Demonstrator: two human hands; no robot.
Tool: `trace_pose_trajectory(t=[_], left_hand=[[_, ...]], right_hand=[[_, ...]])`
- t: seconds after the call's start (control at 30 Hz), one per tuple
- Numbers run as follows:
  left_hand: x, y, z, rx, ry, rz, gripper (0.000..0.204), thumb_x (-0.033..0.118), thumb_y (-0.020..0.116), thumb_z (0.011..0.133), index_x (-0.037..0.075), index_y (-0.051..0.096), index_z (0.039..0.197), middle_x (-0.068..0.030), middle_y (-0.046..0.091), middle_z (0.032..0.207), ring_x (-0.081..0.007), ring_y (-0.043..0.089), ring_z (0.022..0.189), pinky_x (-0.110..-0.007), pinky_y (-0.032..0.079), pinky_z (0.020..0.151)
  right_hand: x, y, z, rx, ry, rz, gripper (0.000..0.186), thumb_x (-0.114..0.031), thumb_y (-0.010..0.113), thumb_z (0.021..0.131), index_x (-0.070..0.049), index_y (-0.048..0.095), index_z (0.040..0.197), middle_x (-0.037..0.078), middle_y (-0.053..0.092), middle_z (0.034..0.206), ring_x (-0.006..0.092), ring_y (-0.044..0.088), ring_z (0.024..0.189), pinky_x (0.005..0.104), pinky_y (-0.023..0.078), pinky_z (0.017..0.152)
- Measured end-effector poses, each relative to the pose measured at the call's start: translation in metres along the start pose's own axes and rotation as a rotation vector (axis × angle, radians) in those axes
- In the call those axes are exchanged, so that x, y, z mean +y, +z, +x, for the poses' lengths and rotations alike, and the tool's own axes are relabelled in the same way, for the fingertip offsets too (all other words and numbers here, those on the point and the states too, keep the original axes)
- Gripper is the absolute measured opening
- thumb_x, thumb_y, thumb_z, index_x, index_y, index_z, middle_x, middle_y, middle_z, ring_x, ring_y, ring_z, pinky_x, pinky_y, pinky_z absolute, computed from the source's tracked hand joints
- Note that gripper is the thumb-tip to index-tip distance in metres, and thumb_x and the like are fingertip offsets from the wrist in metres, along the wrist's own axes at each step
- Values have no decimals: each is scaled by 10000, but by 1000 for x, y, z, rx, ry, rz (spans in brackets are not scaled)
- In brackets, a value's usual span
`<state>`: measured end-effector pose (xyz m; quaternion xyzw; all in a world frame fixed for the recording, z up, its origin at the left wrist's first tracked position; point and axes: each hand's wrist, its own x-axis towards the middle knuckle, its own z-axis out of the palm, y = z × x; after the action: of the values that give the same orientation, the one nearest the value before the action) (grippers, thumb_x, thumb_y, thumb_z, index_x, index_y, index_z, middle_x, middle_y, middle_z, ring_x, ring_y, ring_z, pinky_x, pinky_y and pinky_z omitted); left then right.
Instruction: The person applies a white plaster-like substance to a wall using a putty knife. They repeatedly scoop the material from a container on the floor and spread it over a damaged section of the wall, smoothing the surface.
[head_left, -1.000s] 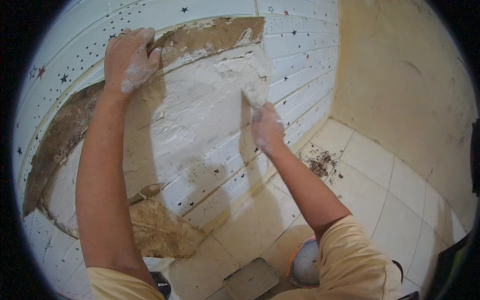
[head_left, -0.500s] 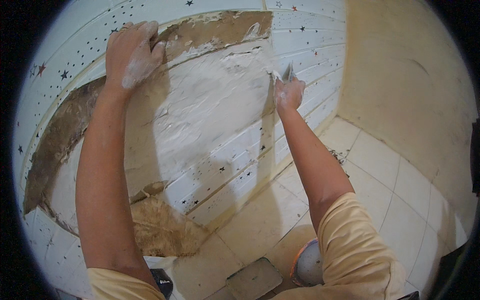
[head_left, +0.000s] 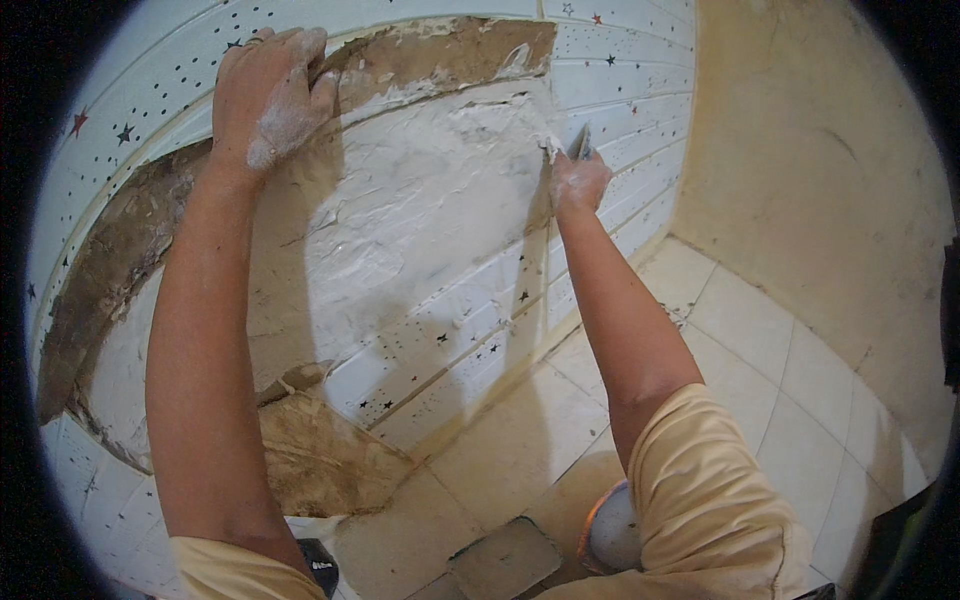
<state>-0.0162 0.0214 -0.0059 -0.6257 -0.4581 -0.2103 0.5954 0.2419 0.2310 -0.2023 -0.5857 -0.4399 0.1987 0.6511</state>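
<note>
My right hand (head_left: 580,184) is closed around a putty knife (head_left: 581,142), whose narrow metal blade shows above the fingers. White paste lies around the knife and on the fingers, at the right edge of a rough white plastered patch (head_left: 430,180) on the wall. Higher up and to the left, my left hand (head_left: 268,95) rests against the wall on the strip of bare brown wall (head_left: 440,60) over the patch. Its thumb stands apart from the fingers, and white residue covers the thumb side. The left fingertips are partly hidden.
White wall panels (head_left: 625,110) with printed stars surround the patch. A torn brown sheet (head_left: 325,455) hangs at the wall's foot. On the tiled floor (head_left: 735,320) stand a round bucket (head_left: 612,530) and a rectangular tray (head_left: 508,560). A beige wall (head_left: 810,150) closes off the right side.
The view has shifted slightly. Both hands stay at nearly the same places on the wall, the right one still holding the putty knife by the patch's right edge.
</note>
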Motion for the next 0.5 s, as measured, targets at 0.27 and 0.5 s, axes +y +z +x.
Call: trace_pose_trajectory(t=[0.27,0.5], left_hand=[[-2,3,-5,78,51,-26,249,259,618,757,75,556,913,-117,587,857,-336,548,849,-453,415,768],[8,-4,2,3,-6,1,252,266,620,764,72,564,914,-117,591,884,-325,543,886,-453,412,771]], right_hand=[[-29,-25,-50,19,-127,-201,427,-270,562,836,-36,520,1191,186,474,1129,370,561,1003,458,460,843],[-5,-4,-106,-227,-555,-367,379,-202,546,810,-62,531,1162,196,484,1155,389,567,959,475,455,813]])
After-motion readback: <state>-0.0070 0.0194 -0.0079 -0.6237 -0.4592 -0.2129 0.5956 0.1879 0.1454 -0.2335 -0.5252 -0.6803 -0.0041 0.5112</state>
